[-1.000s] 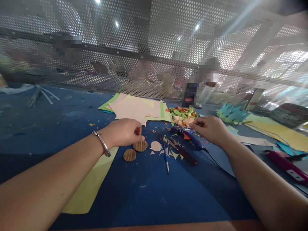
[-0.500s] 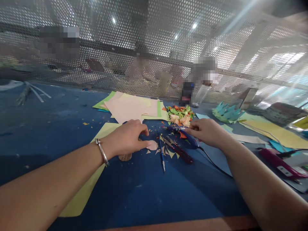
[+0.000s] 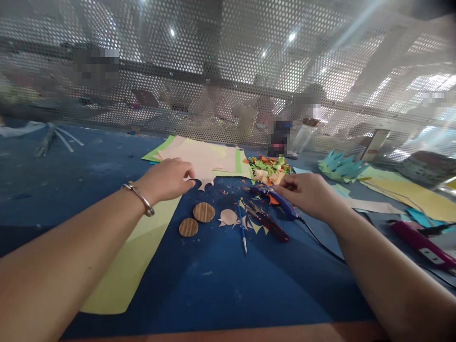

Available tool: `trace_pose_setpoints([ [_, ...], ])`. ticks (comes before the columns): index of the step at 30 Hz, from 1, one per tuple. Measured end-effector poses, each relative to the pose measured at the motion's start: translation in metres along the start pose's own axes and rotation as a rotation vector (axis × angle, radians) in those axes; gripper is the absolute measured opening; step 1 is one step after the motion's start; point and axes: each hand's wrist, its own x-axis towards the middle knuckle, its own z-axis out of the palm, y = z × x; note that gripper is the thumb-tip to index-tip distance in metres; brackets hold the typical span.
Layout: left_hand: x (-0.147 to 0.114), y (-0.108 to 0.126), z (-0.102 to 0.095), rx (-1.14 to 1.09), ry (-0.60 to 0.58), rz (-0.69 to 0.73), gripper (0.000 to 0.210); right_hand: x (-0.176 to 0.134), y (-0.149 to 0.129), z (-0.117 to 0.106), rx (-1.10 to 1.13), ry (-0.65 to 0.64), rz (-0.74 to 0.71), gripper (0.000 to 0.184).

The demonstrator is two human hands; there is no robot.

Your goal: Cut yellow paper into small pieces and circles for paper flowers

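Blue corded tool (image 3: 286,206): long axis slanted, tip pointed left. Left hand (image 3: 166,178), right hand (image 3: 307,191): fingers curled (grips could not be told).

Perforated screen (image 3: 228,61) is being pierced by bright lights (image 3: 292,37); upper right is being streaked by glare; tabletop (image 3: 302,280) is being shadowed; edges stretched.

Blue table (image 3: 210,289) carrying paper stack (image 3: 197,154) at eleven o'clock, two brown discs (image 3: 204,212) lying near centre, yellow-green sheet (image 3: 138,266) spreading at eight, red-handled snips (image 3: 273,227) resting at three.
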Motion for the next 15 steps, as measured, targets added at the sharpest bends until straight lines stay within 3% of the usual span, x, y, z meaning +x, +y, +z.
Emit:
trace_pose_setpoints([
  [1,0.003,-0.011,0.000,-0.012,-0.090,-0.042,0.025,0.000,-0.001,0.000,0.005,0.000,0.004,0.037],
  [3,0.007,-0.027,0.001,-0.031,-0.136,-0.080,0.028,0.000,-0.002,-0.001,0.008,-0.011,0.017,0.036],
  [6,0.010,-0.039,0.005,-0.067,-0.051,-0.155,0.033,0.001,-0.001,-0.002,-0.003,-0.026,0.040,0.035],
  [8,0.010,-0.038,0.009,-0.076,0.028,-0.158,0.036,0.002,0.000,-0.001,-0.010,-0.028,0.037,0.035],
  [15,0.007,-0.005,0.029,0.010,0.160,0.055,0.057,0.002,0.001,0.003,-0.008,-0.022,0.000,0.034],
])
